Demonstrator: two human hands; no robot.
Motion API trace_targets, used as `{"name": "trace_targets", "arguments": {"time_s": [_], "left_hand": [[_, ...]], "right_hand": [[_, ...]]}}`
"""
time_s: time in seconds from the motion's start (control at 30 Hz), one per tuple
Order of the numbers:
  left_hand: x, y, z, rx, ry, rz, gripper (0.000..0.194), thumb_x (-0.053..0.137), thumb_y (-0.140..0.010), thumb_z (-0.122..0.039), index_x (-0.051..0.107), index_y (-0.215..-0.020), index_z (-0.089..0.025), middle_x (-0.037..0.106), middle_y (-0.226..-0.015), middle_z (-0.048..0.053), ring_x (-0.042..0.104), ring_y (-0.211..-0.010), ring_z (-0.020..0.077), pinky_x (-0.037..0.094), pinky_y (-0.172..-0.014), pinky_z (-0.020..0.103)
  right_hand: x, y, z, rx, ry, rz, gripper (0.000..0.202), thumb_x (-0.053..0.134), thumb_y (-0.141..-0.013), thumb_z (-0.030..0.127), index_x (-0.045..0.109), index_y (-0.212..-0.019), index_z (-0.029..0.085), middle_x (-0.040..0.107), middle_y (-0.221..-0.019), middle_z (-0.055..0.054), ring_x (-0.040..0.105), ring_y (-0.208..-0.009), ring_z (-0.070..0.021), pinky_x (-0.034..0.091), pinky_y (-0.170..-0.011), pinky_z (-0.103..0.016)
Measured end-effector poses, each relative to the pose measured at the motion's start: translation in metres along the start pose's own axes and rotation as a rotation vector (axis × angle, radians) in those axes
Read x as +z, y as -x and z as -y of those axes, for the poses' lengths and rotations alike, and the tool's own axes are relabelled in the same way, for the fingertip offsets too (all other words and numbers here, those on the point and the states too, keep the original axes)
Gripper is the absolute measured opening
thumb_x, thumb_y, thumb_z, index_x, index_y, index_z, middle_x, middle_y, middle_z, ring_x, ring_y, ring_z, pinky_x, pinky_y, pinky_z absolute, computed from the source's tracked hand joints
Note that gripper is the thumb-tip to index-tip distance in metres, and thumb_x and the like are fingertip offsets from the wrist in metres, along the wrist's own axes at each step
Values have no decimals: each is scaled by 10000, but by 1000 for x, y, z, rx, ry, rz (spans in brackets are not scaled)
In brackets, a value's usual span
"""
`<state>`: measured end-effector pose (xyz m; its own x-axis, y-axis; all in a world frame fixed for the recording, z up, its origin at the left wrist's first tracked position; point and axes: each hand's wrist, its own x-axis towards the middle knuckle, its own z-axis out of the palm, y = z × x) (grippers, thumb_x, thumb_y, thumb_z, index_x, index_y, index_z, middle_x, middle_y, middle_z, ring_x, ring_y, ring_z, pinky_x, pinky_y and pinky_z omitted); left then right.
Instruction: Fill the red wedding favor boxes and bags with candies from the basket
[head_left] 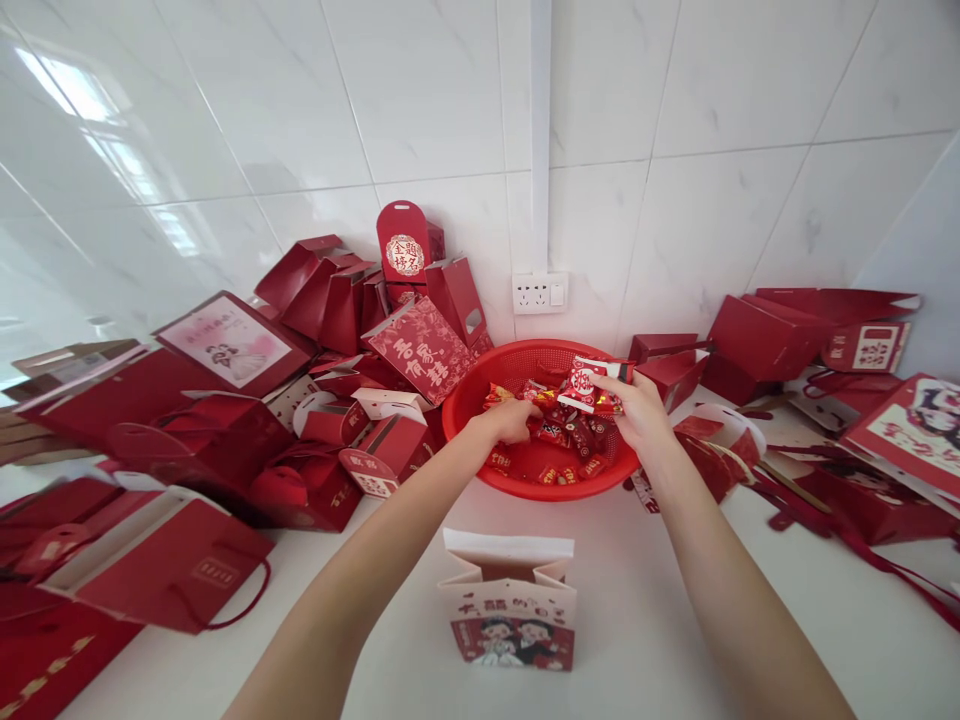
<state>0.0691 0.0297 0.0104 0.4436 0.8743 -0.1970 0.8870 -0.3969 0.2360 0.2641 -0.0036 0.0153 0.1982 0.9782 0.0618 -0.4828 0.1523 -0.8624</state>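
A round red plastic basket (551,490) holds several wrapped sweets (555,433) in red, gold and brown. My left hand (514,420) reaches into its left side, fingers curled down among the sweets; what they hold, if anything, is hidden. Over the basket's right side, my right hand (639,408) grips a red-and-white wrapped packet (583,385) between thumb and fingers. On the white table between my forearms stands a small paper gift bag (514,620), upright with its top open, printed with a cartoon couple.
Many red gift boxes and bags crowd the left side, among them a tilted bag with a cord handle (161,570). More red boxes (765,340) and ribbons lie at the right. Behind the basket rises a tiled wall with a power socket (540,293).
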Motion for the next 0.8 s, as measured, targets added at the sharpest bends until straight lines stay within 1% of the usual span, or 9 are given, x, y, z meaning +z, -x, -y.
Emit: {"name": "trace_targets", "arguments": {"time_s": [0.1,0.17,0.27,0.33,0.4,0.47,0.53,0.7,0.8], "left_hand": [[-1,0,-2,-32,-25,90,548,800,-600,-105,750,-1140,-183,758,-1163,114,701,-1043,288,525,-851,264],[-3,1,-2,-50,-31,119,491,835,-560,-126,768,-1045,-154,765,-1107,125,700,-1007,301,524,-822,272],[-3,1,-2,-68,-14,146,303,847,-557,-160,770,-849,-136,772,-915,106,701,-885,287,515,-763,280],[-3,2,-2,-72,17,142,210,833,-585,-174,755,-778,-140,749,-787,73,691,-799,256,503,-732,270],[-2,3,0,-75,63,113,182,809,-637,-205,752,-800,-149,716,-708,41,673,-719,221,488,-694,257],[-3,4,2,-72,117,62,169,774,-696,-243,746,-841,-160,689,-681,16,648,-663,193,468,-651,247],[-4,4,4,-56,174,-5,136,739,-736,-270,733,-826,-168,667,-678,-1,621,-652,176,442,-624,243],[-4,0,9,-5,353,-124,126,735,-723,-292,698,-708,-172,634,-650,-20,588,-680,168,425,-634,246],[-2,-3,12,18,494,-185,114,745,-702,-275,730,-745,-170,685,-708,-9,617,-740,183,463,-709,259]], "right_hand": [[0,1,1,0,3,-1,375,929,-412,189,747,-738,169,778,-711,-39,722,-647,-230,608,-614,-346],[0,1,1,-3,4,-3,399,939,-392,193,745,-740,166,777,-709,-42,717,-647,-221,602,-612,-333],[0,1,0,-3,8,-1,414,944,-396,198,748,-759,164,788,-748,-50,727,-677,-225,606,-641,-338],[-1,0,0,-2,12,1,411,944,-403,199,750,-763,165,791,-760,-51,730,-689,-227,606,-651,-342],[-1,0,0,-2,15,2,407,945,-403,204,748,-758,169,788,-750,-44,728,-683,-225,603,-647,-341],[0,0,0,-5,17,4,411,945,-398,210,746,-756,170,786,-742,-38,729,-680,-222,600,-643,-334],[0,1,1,-10,18,7,423,947,-387,214,746,-757,168,787,-739,-34,736,-691,-225,601,-652,-330],[-1,1,1,-4,17,12,447,951,-373,203,745,-768,170,793,-749,-31,757,-731,-254,618,-708,-362],[0,0,1,7,10,4,455,956,-360,198,744,-761,169,794,-750,-32,761,-736,-258,620,-721,-363]]}}
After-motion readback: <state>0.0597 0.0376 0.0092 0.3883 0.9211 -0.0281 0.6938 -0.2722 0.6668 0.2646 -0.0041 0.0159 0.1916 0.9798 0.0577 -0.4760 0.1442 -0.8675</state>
